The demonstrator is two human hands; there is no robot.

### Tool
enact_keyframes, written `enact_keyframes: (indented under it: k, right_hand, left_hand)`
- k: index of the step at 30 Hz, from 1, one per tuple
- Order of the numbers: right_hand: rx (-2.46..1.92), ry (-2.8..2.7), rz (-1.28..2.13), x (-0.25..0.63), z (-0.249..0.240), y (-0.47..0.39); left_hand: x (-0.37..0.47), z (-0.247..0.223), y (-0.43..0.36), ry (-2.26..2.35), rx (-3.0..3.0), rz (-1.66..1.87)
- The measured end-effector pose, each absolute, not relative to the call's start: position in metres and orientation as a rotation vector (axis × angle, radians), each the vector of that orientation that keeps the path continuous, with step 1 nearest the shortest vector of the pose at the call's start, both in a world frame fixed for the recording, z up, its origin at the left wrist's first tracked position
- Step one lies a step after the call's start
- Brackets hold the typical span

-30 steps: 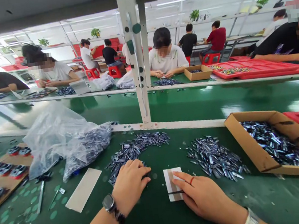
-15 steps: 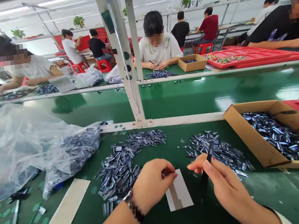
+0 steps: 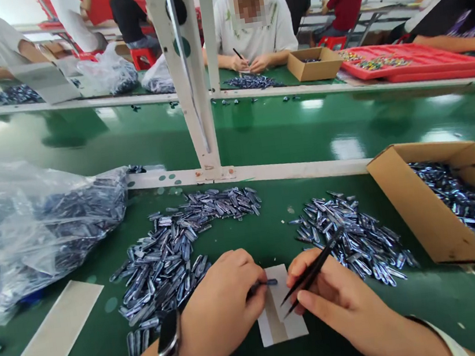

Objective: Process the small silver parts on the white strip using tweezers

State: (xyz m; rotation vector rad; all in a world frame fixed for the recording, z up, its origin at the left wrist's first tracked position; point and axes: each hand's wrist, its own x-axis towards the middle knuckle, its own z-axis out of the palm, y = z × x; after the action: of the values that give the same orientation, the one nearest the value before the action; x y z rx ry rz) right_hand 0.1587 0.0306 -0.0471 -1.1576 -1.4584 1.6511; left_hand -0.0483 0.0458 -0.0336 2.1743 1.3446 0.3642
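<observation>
Tweezers [image 3: 318,262], tips apart, sit in the curled right hand [image 3: 344,292]; the left hand [image 3: 227,296] pinches one dark piece [image 3: 271,282] over the white card [image 3: 295,327]. That piece seems only partway handled; many more lie in the left pile [image 3: 156,259], right pile [image 3: 354,238] and box [image 3: 416,207].

The left hand [image 3: 225,308] bends palm-down, its fingers [image 3: 252,270] pinched; near them, the right hand [image 3: 345,298] curls, thumb [image 3: 317,303] below forefinger [image 3: 301,263].

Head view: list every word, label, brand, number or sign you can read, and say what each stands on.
No text can be read.
Black shirt's print: too blurred.
Watch: no legible digits.
Cardboard box: dark marks, no legible words.
</observation>
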Motion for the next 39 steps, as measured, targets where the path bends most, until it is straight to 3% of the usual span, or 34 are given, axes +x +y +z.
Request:
enact_keyframes:
  k: [16,39]
  right_hand:
    - [-1.248,-1.744,1.543,0.1631,-0.0453,0.0297]
    - [-1.299,-1.640,1.577,0.1606,-0.0500,0.0293]
  left_hand:
    - [-0.0457,-0.0324,0.0425,1.145,2.279,0.273]
    - [-0.0433,-0.0335,0.0400,1.179,2.192,0.298]
